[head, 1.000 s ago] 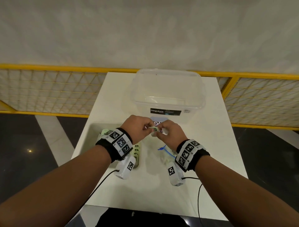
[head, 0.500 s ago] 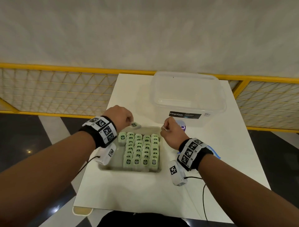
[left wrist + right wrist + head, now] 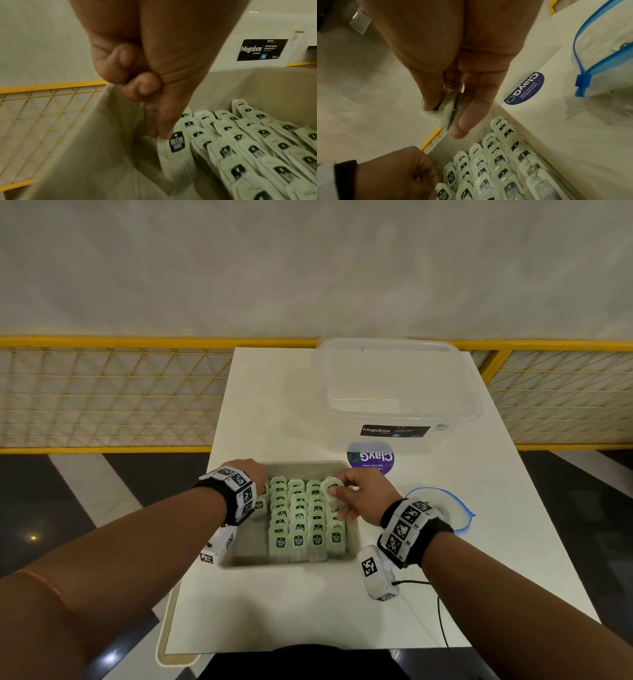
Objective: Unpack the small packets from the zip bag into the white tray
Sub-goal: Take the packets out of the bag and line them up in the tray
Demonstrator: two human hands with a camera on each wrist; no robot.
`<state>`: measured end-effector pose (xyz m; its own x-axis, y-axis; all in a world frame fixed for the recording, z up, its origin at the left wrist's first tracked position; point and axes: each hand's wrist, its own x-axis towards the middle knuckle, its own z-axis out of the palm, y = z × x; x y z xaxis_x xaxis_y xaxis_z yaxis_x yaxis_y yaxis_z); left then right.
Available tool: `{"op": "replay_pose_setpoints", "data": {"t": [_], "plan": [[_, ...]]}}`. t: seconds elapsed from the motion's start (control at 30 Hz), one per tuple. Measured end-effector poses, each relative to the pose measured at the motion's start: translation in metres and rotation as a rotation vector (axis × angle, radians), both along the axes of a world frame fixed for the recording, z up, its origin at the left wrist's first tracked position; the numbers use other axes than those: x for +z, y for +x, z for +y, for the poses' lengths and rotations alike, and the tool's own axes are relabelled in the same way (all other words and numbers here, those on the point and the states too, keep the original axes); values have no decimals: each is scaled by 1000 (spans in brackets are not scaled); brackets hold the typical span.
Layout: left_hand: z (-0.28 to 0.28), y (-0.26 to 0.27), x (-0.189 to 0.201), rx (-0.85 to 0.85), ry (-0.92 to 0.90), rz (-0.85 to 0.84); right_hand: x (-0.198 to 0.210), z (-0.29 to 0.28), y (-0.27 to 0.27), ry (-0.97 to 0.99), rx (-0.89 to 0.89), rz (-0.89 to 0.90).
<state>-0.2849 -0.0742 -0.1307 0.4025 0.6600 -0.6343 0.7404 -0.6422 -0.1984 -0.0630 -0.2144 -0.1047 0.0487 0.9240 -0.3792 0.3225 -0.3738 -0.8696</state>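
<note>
The white tray (image 3: 246,546) sits on the table and holds rows of upright small green packets (image 3: 298,518). My left hand (image 3: 253,475) is low at the tray's left side. Its thumb and fingertips (image 3: 162,134) pinch the top of a packet (image 3: 175,147) that stands at the left of the rows. My right hand (image 3: 342,491) hovers over the far right rows and pinches another packet (image 3: 447,116) between thumb and fingers. The zip bag (image 3: 442,508), clear with a blue zipper (image 3: 582,81), lies flat to the right of the tray.
A clear lidded storage box (image 3: 397,392) stands behind the tray. A round purple sticker (image 3: 371,458) is on the table between them. A yellow mesh railing (image 3: 102,392) runs behind the table, with dark floor to the left and right.
One second ago my hands were together in front of the box. They have since parted and come down over the tray, each with a packet, the left to the left side and the right to the far right rows.
</note>
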Motion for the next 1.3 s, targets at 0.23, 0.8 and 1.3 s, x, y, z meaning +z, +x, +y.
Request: {"op": "replay_pose_setpoints", "data": {"t": [0.23, 0.8, 1.3], "plan": [[5, 9, -4, 128, 0, -9, -10, 4, -4, 11, -15, -90], [-28, 32, 64, 18, -51, -813, 0, 24, -33, 85, 37, -195], [-7, -5, 61, 84, 53, -370, -19, 18, -2, 65, -25, -570]]}}
